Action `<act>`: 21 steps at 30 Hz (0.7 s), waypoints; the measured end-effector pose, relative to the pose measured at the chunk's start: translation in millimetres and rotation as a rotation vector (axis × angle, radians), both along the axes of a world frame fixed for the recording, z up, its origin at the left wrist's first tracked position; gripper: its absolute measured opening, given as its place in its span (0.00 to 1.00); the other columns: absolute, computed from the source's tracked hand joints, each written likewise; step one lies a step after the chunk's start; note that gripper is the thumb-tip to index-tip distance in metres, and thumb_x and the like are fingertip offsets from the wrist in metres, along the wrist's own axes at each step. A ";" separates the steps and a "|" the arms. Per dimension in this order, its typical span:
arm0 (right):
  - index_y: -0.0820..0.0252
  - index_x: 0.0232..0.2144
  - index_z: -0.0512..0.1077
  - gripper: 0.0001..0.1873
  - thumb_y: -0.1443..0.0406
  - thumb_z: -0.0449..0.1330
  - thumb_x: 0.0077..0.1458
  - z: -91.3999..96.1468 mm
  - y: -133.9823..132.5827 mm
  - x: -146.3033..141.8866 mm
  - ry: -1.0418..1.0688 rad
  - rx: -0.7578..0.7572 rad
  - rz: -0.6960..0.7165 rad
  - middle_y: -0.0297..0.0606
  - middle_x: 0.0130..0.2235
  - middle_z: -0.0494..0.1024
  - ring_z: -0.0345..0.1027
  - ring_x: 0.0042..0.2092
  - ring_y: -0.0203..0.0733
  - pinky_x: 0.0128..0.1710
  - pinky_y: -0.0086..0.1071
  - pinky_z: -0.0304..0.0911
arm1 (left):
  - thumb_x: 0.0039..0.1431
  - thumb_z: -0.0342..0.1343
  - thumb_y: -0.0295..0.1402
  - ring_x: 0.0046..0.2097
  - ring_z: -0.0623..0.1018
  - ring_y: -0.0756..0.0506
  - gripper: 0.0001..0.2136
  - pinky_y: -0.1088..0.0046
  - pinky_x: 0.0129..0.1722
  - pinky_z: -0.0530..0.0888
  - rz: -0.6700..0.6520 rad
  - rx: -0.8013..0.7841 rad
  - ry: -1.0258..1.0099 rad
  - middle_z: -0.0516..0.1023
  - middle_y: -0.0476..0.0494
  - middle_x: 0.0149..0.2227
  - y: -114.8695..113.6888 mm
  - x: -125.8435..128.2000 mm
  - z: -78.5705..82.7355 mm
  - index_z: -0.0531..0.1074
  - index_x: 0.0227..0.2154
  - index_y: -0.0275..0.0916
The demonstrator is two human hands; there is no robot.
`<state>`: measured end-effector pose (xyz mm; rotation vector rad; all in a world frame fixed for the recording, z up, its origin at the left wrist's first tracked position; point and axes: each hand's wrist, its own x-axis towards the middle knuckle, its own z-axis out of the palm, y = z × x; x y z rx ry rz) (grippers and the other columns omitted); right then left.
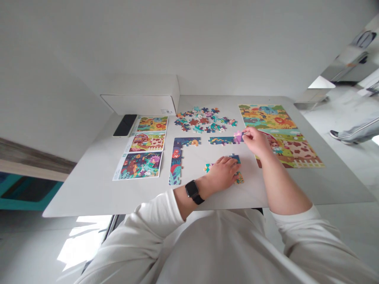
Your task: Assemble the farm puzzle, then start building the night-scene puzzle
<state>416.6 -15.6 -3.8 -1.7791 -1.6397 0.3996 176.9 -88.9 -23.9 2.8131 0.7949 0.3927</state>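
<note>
My right hand point(257, 141) pinches a pink puzzle piece point(238, 137) at the right end of a short assembled strip point(222, 140). My left hand point(222, 172), with a black watch point(194, 191) on the wrist, lies flat with its fingers together on a small joined cluster of pieces point(237, 158) nearer me. A pile of loose pieces point(204, 119) sits beyond the strip. An L-shaped assembled border section point(177, 156) lies left of my hands.
Two finished puzzles point(278, 134) lie at the right on the white table point(89, 185). Three reference pictures point(145, 148) lie at the left, with a black phone point(124, 125) and a white box point(142, 100) behind them. Another person's leg point(355, 132) shows at far right.
</note>
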 end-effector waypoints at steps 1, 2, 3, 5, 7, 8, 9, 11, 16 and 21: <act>0.52 0.47 0.76 0.12 0.63 0.60 0.61 0.0 1.0 4.3 -0.015 0.023 -0.039 0.39 0.39 0.86 0.78 0.38 0.48 0.41 0.38 0.68 | 0.76 0.56 0.40 0.66 0.75 0.35 0.21 0.55 0.70 0.69 -0.004 -0.006 0.000 0.77 0.35 0.65 -0.5 -0.1 0.7 0.74 0.65 0.39; 0.52 0.47 0.77 0.12 0.63 0.60 0.61 -0.4 2.0 7.7 -0.017 0.031 -0.063 0.39 0.39 0.86 0.79 0.38 0.48 0.42 0.39 0.69 | 0.76 0.56 0.40 0.66 0.75 0.35 0.21 0.55 0.70 0.69 -0.009 -0.010 -0.002 0.77 0.35 0.65 -0.9 -0.1 1.2 0.74 0.65 0.39; 0.52 0.47 0.77 0.13 0.63 0.60 0.61 -1.1 2.9 9.8 -0.012 0.025 -0.068 0.39 0.40 0.87 0.79 0.38 0.48 0.41 0.38 0.69 | 0.76 0.56 0.40 0.66 0.75 0.35 0.21 0.55 0.70 0.69 -0.013 -0.012 -0.005 0.77 0.35 0.65 -1.2 -0.1 1.6 0.74 0.65 0.39; 0.52 0.47 0.77 0.13 0.63 0.60 0.61 -2.7 3.9 10.0 0.002 -0.012 -0.043 0.39 0.40 0.87 0.80 0.38 0.48 0.41 0.37 0.70 | 0.75 0.56 0.40 0.66 0.74 0.35 0.21 0.55 0.70 0.69 -0.014 -0.014 -0.007 0.77 0.35 0.66 -1.7 0.0 2.0 0.74 0.65 0.39; 0.52 0.48 0.77 0.13 0.63 0.60 0.61 -3.7 3.4 5.5 -0.003 -0.071 0.000 0.39 0.40 0.87 0.80 0.39 0.48 0.40 0.36 0.70 | 0.75 0.56 0.40 0.66 0.74 0.35 0.21 0.55 0.70 0.69 -0.013 -0.014 -0.003 0.76 0.35 0.66 -1.8 0.1 2.3 0.75 0.65 0.39; 0.52 0.47 0.77 0.13 0.63 0.61 0.61 -3.6 2.6 2.2 -0.012 -0.105 0.019 0.39 0.40 0.87 0.80 0.39 0.48 0.40 0.36 0.70 | 0.75 0.57 0.40 0.66 0.74 0.35 0.21 0.55 0.70 0.69 -0.012 -0.015 0.000 0.76 0.35 0.66 -1.9 0.0 2.5 0.75 0.65 0.38; 0.53 0.48 0.77 0.13 0.64 0.61 0.60 -3.1 1.6 -1.4 -0.022 -0.142 0.038 0.39 0.39 0.87 0.80 0.39 0.48 0.39 0.35 0.69 | 0.75 0.57 0.40 0.66 0.74 0.35 0.21 0.54 0.70 0.69 -0.012 -0.015 0.002 0.76 0.35 0.66 -1.9 0.0 2.7 0.75 0.65 0.38; 0.53 0.47 0.77 0.13 0.65 0.62 0.59 -0.8 -0.8 -8.4 -0.045 -0.222 0.066 0.38 0.37 0.87 0.79 0.38 0.47 0.39 0.35 0.68 | 0.75 0.57 0.40 0.66 0.74 0.34 0.21 0.54 0.70 0.69 -0.011 -0.017 0.001 0.76 0.35 0.66 -1.9 -0.3 3.4 0.75 0.64 0.38; 0.53 0.43 0.77 0.09 0.67 0.63 0.59 6.4 -4.5 -19.5 -0.131 -0.362 0.049 0.36 0.36 0.87 0.79 0.38 0.47 0.38 0.34 0.66 | 0.75 0.57 0.39 0.66 0.74 0.35 0.20 0.54 0.70 0.70 -0.014 -0.033 -0.006 0.76 0.34 0.65 -2.4 -1.3 6.3 0.75 0.64 0.39; 0.52 0.38 0.79 0.06 0.67 0.66 0.56 4.8 -2.9 -21.8 -0.192 -0.358 0.000 0.38 0.38 0.88 0.79 0.39 0.48 0.37 0.34 0.64 | 0.75 0.56 0.39 0.66 0.74 0.35 0.19 0.54 0.69 0.71 -0.018 -0.037 0.001 0.76 0.34 0.65 -3.5 -1.1 7.7 0.76 0.63 0.38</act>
